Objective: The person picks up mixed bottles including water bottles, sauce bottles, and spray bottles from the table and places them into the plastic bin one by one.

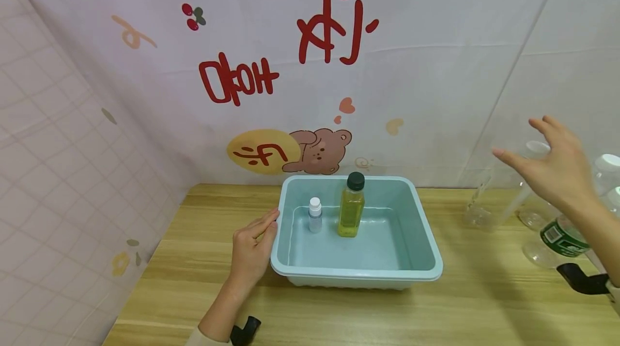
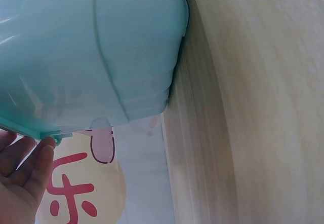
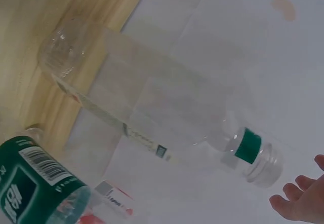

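Observation:
A pale blue plastic basin (image 1: 322, 270) stands on the wooden table. Inside it stand a small clear bottle with a white cap (image 1: 315, 217) and a bottle of yellow-green liquid with a dark cap (image 1: 351, 211). My left hand (image 1: 253, 246) touches the basin's left rim with its fingertips, outside the wall. In the left wrist view those fingers (image 2: 38, 165) meet the rim. On the right my right hand (image 1: 557, 168) is raised with thumb and fingers spread, holding nothing. Near its fingers is the neck of a tall clear bottle with a green band (image 3: 248, 145).
Several clear bottles crowd the table's right side, one with a green label (image 1: 564, 238) lying tilted. White caps (image 1: 607, 162) show behind my right forearm. A printed cloth (image 1: 426, 93) hangs behind the table (image 1: 465, 303), and another covers the left side.

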The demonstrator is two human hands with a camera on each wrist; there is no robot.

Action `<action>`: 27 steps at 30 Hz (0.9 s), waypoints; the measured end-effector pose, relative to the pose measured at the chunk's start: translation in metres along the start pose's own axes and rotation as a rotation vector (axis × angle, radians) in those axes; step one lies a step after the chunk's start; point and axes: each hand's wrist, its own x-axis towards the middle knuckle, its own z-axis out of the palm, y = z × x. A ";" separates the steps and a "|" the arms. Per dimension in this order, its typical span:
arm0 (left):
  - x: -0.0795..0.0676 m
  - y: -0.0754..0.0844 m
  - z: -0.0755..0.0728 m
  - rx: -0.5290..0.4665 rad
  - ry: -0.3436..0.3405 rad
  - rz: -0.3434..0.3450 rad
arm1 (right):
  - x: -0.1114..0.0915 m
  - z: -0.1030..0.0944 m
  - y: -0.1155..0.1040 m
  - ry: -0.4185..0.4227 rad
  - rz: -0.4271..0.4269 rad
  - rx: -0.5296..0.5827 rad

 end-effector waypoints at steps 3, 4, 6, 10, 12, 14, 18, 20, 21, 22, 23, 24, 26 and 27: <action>-0.001 0.000 0.000 -0.002 -0.001 -0.004 | 0.000 0.001 0.006 0.000 0.033 -0.004; -0.001 0.000 0.000 -0.003 -0.001 -0.006 | 0.000 0.001 0.008 0.000 0.040 -0.004; -0.001 0.000 0.000 -0.006 0.000 -0.007 | 0.000 0.001 0.012 0.000 0.056 -0.007; -0.001 -0.001 0.001 -0.005 0.004 -0.003 | 0.000 0.000 0.018 0.001 0.098 0.007; -0.001 -0.001 0.001 -0.005 0.004 -0.003 | 0.000 0.000 0.021 -0.004 0.123 0.021; -0.001 -0.001 0.001 -0.007 0.003 -0.009 | 0.000 0.000 0.025 -0.011 0.144 0.041; -0.001 0.000 0.001 -0.008 -0.001 -0.022 | -0.001 0.001 0.032 -0.026 0.178 0.054; -0.001 0.000 0.001 -0.006 -0.002 -0.025 | 0.000 0.001 0.035 -0.032 0.188 0.060; -0.001 0.000 0.001 -0.005 -0.002 -0.026 | 0.000 0.001 0.036 -0.033 0.191 0.060; -0.001 0.000 0.001 -0.004 -0.002 -0.027 | 0.000 0.002 0.038 -0.035 0.193 0.062; -0.001 0.000 0.001 -0.003 -0.001 -0.028 | 0.000 0.002 0.039 -0.038 0.193 0.063; -0.001 0.000 0.001 -0.002 -0.001 -0.028 | 0.000 0.003 0.040 -0.039 0.191 0.066; -0.001 0.000 0.001 -0.002 -0.001 -0.026 | 0.000 0.004 0.043 -0.042 0.188 0.076; -0.001 0.000 0.001 -0.001 0.000 -0.026 | -0.001 0.005 0.043 -0.041 0.186 0.075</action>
